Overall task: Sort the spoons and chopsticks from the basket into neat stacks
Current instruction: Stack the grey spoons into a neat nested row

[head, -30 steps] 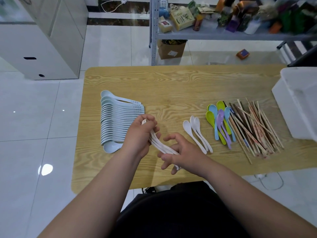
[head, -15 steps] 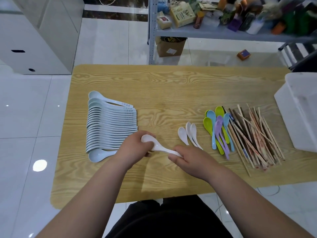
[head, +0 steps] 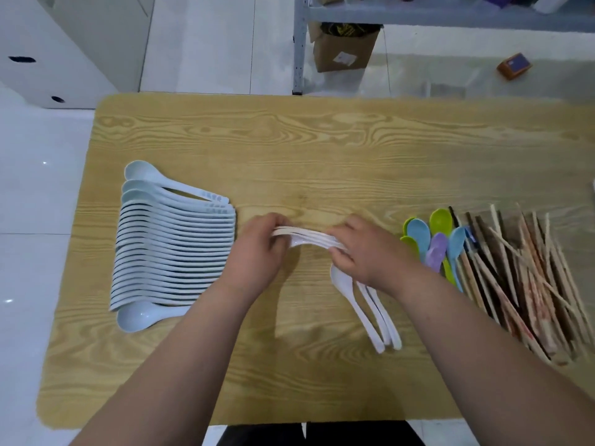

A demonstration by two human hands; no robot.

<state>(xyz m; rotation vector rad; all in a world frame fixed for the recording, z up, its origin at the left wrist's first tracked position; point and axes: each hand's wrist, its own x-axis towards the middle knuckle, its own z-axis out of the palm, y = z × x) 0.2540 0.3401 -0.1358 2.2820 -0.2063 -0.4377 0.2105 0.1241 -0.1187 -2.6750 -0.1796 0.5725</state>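
Between my two hands I hold a small bundle of white spoons (head: 307, 237) level above the wooden table (head: 322, 149). My left hand (head: 257, 252) grips one end, my right hand (head: 363, 249) pinches the other. Three more white spoons (head: 370, 310) lie on the table under my right wrist. A long nested row of pale blue-white spoons (head: 174, 249) lies at the left. Coloured spoons (head: 431, 243) and a loose pile of wooden chopsticks (head: 528, 278) lie at the right.
A metal shelf leg (head: 298, 53) and a cardboard box (head: 344, 46) stand on the floor beyond the table's far edge. A white cabinet (head: 58, 53) is at the back left. A small orange box (head: 514, 66) lies on the floor.
The bundle of white spoons has been turned level and lifted between both hands, further from me. The view has tilted down and the white bin at the right has left the frame.
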